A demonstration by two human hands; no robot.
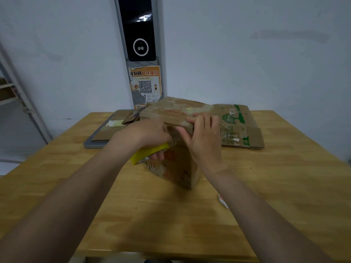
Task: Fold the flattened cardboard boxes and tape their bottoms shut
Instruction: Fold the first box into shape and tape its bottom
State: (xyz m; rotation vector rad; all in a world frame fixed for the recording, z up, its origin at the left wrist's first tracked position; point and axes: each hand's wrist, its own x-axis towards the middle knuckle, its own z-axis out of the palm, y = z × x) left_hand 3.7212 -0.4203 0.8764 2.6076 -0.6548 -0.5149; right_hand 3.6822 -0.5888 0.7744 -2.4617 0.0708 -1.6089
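Note:
A worn brown cardboard box stands folded on the wooden table, its closed flaps facing up. My left hand grips a yellow tape dispenser held against the box's near left side. On the top near edge my right hand has its fingers curled over the flap and its thumb on the front face. Behind the box to the right a flattened box with green print lies on the table.
A grey tray at the back left holds another flattened cardboard piece. A small white and red object lies near my right forearm. A grey post with a QR poster stands against the wall behind.

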